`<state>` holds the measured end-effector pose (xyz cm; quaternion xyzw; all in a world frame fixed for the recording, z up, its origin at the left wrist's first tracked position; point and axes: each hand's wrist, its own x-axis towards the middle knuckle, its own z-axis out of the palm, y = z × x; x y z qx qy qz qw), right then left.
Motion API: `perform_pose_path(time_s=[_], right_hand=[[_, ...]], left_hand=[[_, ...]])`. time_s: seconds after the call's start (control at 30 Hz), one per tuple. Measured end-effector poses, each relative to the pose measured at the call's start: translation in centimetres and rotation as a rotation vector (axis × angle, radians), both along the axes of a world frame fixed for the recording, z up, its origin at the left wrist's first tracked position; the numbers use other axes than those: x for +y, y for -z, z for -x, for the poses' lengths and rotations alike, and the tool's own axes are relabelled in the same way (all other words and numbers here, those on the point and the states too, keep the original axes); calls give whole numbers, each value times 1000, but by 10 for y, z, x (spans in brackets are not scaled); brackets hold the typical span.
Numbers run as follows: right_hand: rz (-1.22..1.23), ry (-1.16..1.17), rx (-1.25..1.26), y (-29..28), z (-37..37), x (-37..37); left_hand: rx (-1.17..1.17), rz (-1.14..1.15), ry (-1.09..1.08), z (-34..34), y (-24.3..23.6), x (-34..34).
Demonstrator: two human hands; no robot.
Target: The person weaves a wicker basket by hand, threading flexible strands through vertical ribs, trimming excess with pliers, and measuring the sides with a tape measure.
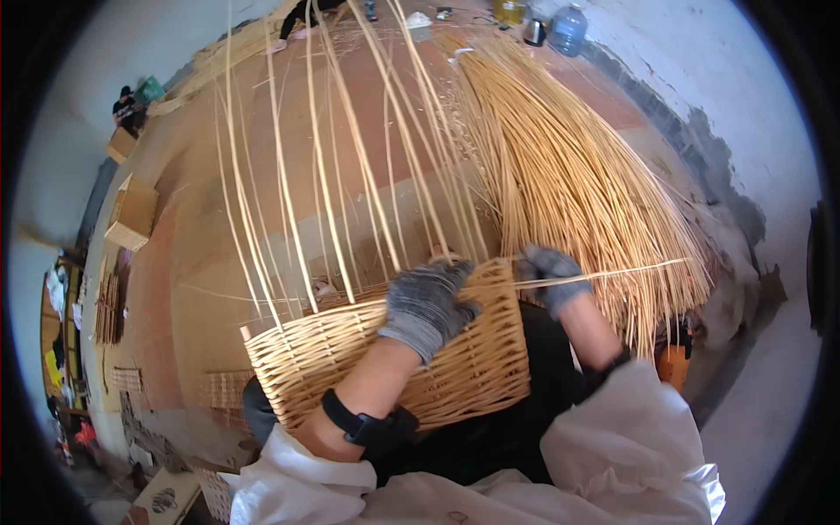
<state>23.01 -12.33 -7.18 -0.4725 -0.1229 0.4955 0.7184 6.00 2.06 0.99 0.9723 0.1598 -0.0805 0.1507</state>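
- White, loose cloth sleeves point(630, 429) fill the lower edge, with a black strap point(367, 427) around the left forearm.
- Across the dark-clothed lap point(551, 350) rests a tan, box-shaped basket of woven cane point(472, 376), slightly tilted, its long wall toward the wearer.
- The left hand point(429, 302), in a grey knitted glove, lies over the basket's upper edge, fingers bent, thumb toward the right; I cannot tell whether it grips the weave.
- The right hand point(553, 276), gloved alike, is just beside the basket's right upper corner with fingers curled; whether they close on anything cannot be told.
- One thin, pale cane strand point(643, 270) crosses at that hand and reaches out to the right.
- Long, straight, pale stakes point(308, 284) rise from the basket's far side.
- Beyond the right hand spreads a large heap of golden canes point(569, 166).
- Brownish floor point(188, 271) stretches past it, with an open brown cardboard box point(133, 210) at the left.
- Farthest off are a bluish clear water bottle point(569, 31), a seated person in black point(129, 109) and another person's pink shoe point(277, 45).
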Motion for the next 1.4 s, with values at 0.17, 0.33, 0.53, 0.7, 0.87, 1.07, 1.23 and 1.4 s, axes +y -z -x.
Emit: perform_pose_path(time_s=[0.17,0.33,0.53,0.7,0.87,1.07,1.23,1.4], right_hand=[[272,50,244,-21,19,-33],[578,-297,-238,-78,50,-31],[203,-410,157,-95,109,26],[219,-125,47,-67,126,75],[231,-45,43,-68,128,69],[306,96,-230,-75,77,96],[-313,-774,-754,-88,12,164],[-245,-444,-1591,-116,71,239]], left_hand=[[-184,-184,-41,-1,5,-18],[-600,-298,-148,70,-19,-12],[-757,-101,-410,193,33,23],[-763,-199,-289,181,29,23],[-744,-239,-339,153,34,31],[-733,-184,-331,141,30,34],[-666,-192,-332,136,28,26],[-569,-218,-439,126,22,20]])
